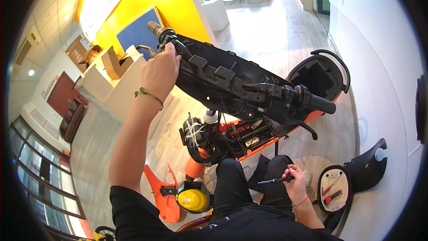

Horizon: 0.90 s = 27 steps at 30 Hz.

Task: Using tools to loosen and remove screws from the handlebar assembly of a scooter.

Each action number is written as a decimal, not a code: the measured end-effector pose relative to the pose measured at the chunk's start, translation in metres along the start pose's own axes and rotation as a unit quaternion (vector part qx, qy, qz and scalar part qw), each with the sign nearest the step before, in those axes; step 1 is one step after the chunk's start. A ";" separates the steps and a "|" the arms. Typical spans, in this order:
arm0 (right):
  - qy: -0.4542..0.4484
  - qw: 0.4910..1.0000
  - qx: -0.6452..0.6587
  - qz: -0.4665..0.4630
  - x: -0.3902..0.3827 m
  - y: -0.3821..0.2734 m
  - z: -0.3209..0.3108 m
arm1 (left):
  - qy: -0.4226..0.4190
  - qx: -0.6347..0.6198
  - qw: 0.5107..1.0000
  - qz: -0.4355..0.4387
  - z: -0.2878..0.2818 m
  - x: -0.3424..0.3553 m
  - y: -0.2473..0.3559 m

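My left hand [158,73] is stretched out at the upper left, its fingers closed on the handlebar [185,56] of a partly stripped scooter, just inside the left rubber grip [154,28]. Beside that hand a brake lever [147,50] sticks out. The open black handlebar housing [227,78] slants across the middle and shows its bare inside. In my right hand [296,187], low over my right knee, is a slim dark screwdriver [272,180], pointing left. Below the handlebar lies the exposed front frame [249,138] with cables and orange edges.
An orange panel [165,196] and a yellow helmet [193,200] lie at lower left. A pale tray [334,187] with red-handled tools sits at lower right, by a black cover [368,167]. The opened seat bucket [316,78] is at the far right, near a white wall [379,85].
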State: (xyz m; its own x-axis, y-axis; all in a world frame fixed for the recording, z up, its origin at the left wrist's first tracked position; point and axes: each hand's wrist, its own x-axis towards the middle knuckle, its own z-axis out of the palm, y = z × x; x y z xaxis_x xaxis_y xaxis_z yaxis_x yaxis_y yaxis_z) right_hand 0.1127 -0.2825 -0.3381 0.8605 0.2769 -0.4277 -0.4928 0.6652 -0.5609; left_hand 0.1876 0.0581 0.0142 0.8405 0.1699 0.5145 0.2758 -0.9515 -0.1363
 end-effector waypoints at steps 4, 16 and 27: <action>0.003 1.000 0.001 0.002 -0.001 0.001 0.001 | 0.016 0.041 0.999 -0.006 0.004 0.001 0.001; 0.016 1.000 -0.001 0.005 0.000 0.005 -0.004 | 0.019 0.006 1.000 0.003 0.005 0.002 -0.005; 0.017 1.000 -0.011 -0.001 0.001 0.007 -0.006 | 0.015 -0.088 0.995 0.046 0.009 0.005 -0.021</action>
State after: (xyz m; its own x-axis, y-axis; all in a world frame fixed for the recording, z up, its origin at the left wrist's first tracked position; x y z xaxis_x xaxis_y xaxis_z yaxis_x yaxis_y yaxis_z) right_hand 0.1089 -0.2816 -0.3466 0.8566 0.2517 -0.4505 -0.4946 0.6498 -0.5773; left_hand 0.1901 0.0812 0.0122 0.8434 0.0750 0.5320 0.1108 -0.9932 -0.0357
